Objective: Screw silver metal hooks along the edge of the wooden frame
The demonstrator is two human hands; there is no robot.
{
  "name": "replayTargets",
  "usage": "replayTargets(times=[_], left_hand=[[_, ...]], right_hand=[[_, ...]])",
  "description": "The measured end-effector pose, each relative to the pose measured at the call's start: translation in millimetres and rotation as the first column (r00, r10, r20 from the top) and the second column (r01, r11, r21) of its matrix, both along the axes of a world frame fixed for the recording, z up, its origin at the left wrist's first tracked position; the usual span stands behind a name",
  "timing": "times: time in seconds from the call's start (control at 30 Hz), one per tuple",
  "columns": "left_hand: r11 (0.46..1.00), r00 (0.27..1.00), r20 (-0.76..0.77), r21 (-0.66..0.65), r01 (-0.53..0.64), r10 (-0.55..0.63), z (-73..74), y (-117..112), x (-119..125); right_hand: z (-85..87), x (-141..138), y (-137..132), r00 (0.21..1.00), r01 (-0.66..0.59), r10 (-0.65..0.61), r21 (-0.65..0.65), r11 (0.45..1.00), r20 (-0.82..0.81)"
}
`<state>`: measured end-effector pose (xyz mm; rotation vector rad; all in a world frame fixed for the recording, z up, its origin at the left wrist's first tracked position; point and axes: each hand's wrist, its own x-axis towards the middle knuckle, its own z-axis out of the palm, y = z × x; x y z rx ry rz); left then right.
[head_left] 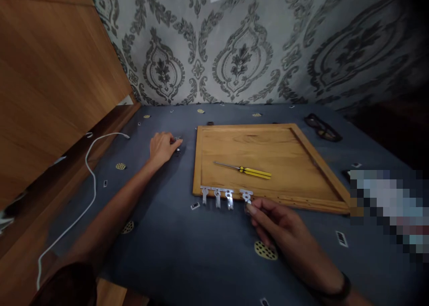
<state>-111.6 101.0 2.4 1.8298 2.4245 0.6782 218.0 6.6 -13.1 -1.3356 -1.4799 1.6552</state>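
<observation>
A wooden board [298, 163] with a raised frame lies on the blue cloth. A screwdriver [246, 170] with a yellow handle rests on it. Several metal hooks [217, 195] sit along the board's near edge. My right hand [278, 225] pinches the rightmost hook [247, 195] with fingers closed. My left hand [163, 147] reaches far left of the board, its fingers curled over small metal parts [177, 141] on the cloth.
A white cable [90, 172] runs along the left by a wooden cabinet [50, 82]. Dark glasses [322, 128] lie at the back right. Small labels and yellow dotted patches are scattered on the cloth. A patterned wall stands behind.
</observation>
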Motion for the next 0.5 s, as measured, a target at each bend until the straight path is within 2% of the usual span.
replayTargets(times=[0.1,0.2,0.33,0.5], left_hand=[[0.999,1.000,0.016,-0.039,-0.024,0.025,-3.8,9,-3],[1.000,0.997,0.072,-0.023,-0.010,0.012,-5.4,5,-9],[0.996,0.980,0.188,0.065,0.059,-0.070,-4.3,-13,-12],[0.973,0.912,0.367,0.198,0.118,-0.185,0.7,-42,0]], right_hand=[[2.4,0,0,1.000,0.002,-0.002,-0.001,1.000,-0.001],[5.9,1,-1,1.000,-0.008,0.008,0.005,1.000,-0.012],[7.0,1,-1,0.999,0.017,-0.017,-0.018,1.000,-0.029],[4.9,0,-1,0.999,0.001,-0.001,-0.014,1.000,-0.038]])
